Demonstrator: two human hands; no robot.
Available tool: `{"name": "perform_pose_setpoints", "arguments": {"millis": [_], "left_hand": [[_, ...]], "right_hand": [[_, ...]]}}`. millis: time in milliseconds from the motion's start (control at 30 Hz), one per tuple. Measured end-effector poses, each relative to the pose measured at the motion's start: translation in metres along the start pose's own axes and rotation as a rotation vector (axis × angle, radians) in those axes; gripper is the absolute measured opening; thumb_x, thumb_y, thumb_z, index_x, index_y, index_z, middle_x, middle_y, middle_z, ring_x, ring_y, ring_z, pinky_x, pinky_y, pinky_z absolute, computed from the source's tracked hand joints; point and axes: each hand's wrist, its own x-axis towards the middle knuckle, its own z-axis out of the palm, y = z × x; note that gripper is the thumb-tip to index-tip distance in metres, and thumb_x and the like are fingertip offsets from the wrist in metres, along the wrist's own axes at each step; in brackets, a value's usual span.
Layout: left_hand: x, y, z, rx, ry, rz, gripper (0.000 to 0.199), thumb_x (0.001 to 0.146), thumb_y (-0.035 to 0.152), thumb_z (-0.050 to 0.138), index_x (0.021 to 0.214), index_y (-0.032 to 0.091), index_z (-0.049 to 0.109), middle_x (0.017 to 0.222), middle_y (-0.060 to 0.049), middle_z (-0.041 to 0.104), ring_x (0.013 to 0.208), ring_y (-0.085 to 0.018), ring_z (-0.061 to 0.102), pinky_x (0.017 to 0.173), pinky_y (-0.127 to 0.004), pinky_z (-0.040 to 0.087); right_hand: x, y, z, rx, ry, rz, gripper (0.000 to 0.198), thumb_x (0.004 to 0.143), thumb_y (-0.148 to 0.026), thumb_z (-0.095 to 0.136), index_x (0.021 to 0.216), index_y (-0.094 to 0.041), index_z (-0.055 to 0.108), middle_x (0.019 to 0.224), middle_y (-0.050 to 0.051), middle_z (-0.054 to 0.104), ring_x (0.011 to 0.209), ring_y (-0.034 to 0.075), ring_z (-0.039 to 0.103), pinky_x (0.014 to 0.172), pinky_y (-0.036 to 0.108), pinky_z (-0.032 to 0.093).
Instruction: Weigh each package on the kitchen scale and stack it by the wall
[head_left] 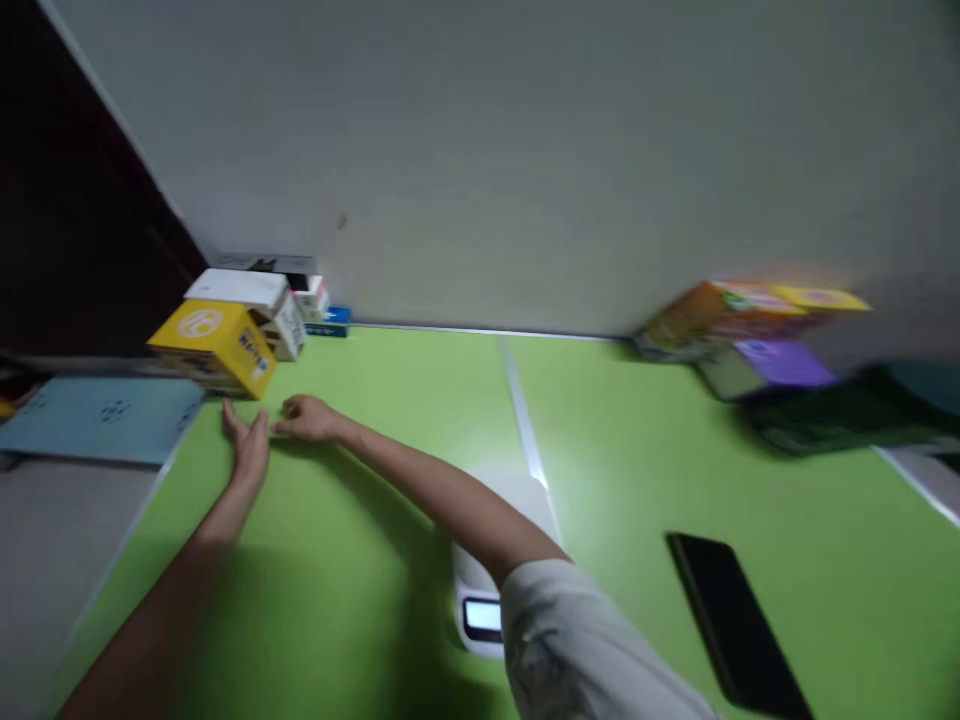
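Note:
My left hand (249, 442) is at the left part of the green table, just in front of a yellow box (214, 345). Its thumb and fingers are spread, with nothing visible in them. Close beside it, my right hand (307, 418) reaches across with its fingers curled together. Whatever those fingers hold, if anything, is too small and blurred to make out. Behind the yellow box stand a white box (289, 318) and a small blue box (328, 321). Under my right forearm lies a white digital scale (472, 575) with a lit display, partly covered by the arm.
A dark phone (735, 625) lies on the green table (615, 450) at the right. Orange and yellow boxes (742, 310), a purple-topped box (784, 363) and a dark green item (817, 415) stand along the right side. A light blue surface (97, 420) adjoins the left edge; a wall stands behind.

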Motion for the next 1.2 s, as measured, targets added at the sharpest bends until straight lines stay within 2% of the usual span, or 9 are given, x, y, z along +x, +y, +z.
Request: {"name": "perform_pose_setpoints", "arguments": {"millis": [67, 167, 267, 433, 633, 767, 867, 1033, 1200], "left_hand": [[-0.048, 0.005, 0.001, 0.034, -0.234, 0.005, 0.065, 0.08, 0.033, 0.061, 0.138, 0.009, 0.045, 0.154, -0.02, 0.034, 0.145, -0.031, 0.028, 0.121, -0.043, 0.019], [-0.114, 0.026, 0.011, 0.116, -0.748, -0.018, 0.06, 0.083, 0.044, 0.058, 0.138, 0.021, 0.048, 0.147, -0.014, 0.048, 0.137, -0.031, 0.044, 0.115, -0.047, 0.032], [-0.17, 0.063, 0.036, 0.196, -1.023, -0.021, 0.061, 0.084, 0.054, 0.057, 0.138, 0.029, 0.049, 0.147, -0.01, 0.049, 0.131, -0.032, 0.051, 0.106, -0.048, 0.045], [-0.253, 0.118, 0.112, 0.216, -1.343, 0.201, 0.056, 0.087, 0.054, 0.053, 0.136, 0.025, 0.053, 0.143, -0.01, 0.053, 0.128, -0.031, 0.053, 0.106, -0.046, 0.046], [-0.341, 0.14, 0.26, 0.075, -1.632, 0.447, 0.045, 0.09, 0.035, 0.049, 0.13, 0.016, 0.058, 0.137, -0.011, 0.058, 0.129, -0.025, 0.052, 0.113, -0.042, 0.037], [-0.396, 0.14, 0.371, -0.048, -1.681, 0.371, 0.044, 0.081, 0.014, 0.048, 0.122, 0.015, 0.064, 0.134, -0.011, 0.062, 0.128, -0.024, 0.053, 0.115, -0.043, 0.032], [-0.423, 0.139, 0.445, -0.086, -1.62, 0.323, 0.061, 0.074, 0.005, 0.046, 0.134, 0.01, 0.054, 0.141, -0.015, 0.055, 0.132, -0.027, 0.049, 0.116, -0.045, 0.03], [-0.441, 0.154, 0.529, -0.176, -1.481, 0.316, 0.088, 0.065, -0.003, 0.048, 0.15, 0.01, 0.028, 0.158, -0.012, 0.03, 0.147, -0.025, 0.023, 0.122, -0.038, 0.016], [-0.441, 0.171, 0.55, -0.179, -1.454, 0.303, 0.093, 0.059, -0.006, 0.047, 0.15, 0.009, 0.029, 0.154, -0.014, 0.037, 0.143, -0.025, 0.033, 0.12, -0.036, 0.022]], "right_hand": [[-0.05, 0.011, -0.023, 0.012, -0.058, -0.001, 0.038, 0.074, -0.024, 0.079, 0.105, -0.006, 0.069, 0.099, 0.01, 0.073, 0.091, 0.022, 0.068, 0.084, 0.029, 0.053], [-0.136, 0.033, -0.063, 0.053, -0.193, -0.078, 0.018, 0.081, -0.022, 0.071, 0.097, -0.014, 0.073, 0.099, 0.003, 0.073, 0.09, 0.015, 0.067, 0.081, 0.023, 0.051], [-0.227, 0.055, -0.102, 0.104, -0.178, -0.11, 0.026, 0.088, -0.026, 0.064, 0.111, -0.015, 0.069, 0.112, 0.006, 0.069, 0.097, 0.015, 0.065, 0.083, 0.024, 0.049], [-0.356, 0.101, -0.148, 0.33, 0.145, -0.184, 0.027, 0.087, -0.027, 0.063, 0.11, -0.015, 0.068, 0.112, 0.007, 0.07, 0.105, 0.017, 0.064, 0.094, 0.029, 0.047], [-0.451, 0.184, -0.194, 0.521, 0.761, -0.121, 0.024, 0.078, -0.037, 0.069, 0.093, -0.019, 0.073, 0.095, 0.004, 0.074, 0.093, 0.019, 0.067, 0.093, 0.037, 0.049], [-0.483, 0.255, -0.246, 0.503, 1.361, -0.025, 0.024, 0.069, -0.034, 0.066, 0.088, -0.019, 0.071, 0.09, 0.006, 0.073, 0.09, 0.022, 0.066, 0.089, 0.041, 0.051], [-0.497, 0.304, -0.298, 0.457, 1.584, 0.0, 0.046, 0.065, -0.03, 0.057, 0.11, -0.021, 0.062, 0.113, 0.009, 0.067, 0.106, 0.025, 0.061, 0.094, 0.046, 0.047], [-0.506, 0.34, -0.383, 0.349, 1.672, -0.002, 0.07, 0.058, -0.028, 0.053, 0.127, -0.021, 0.049, 0.131, 0.01, 0.054, 0.124, 0.028, 0.048, 0.099, 0.049, 0.042], [-0.509, 0.339, -0.405, 0.19, 1.543, -0.042, 0.072, 0.055, -0.031, 0.062, 0.124, -0.021, 0.05, 0.119, 0.007, 0.06, 0.108, 0.026, 0.053, 0.099, 0.047, 0.041]]}}
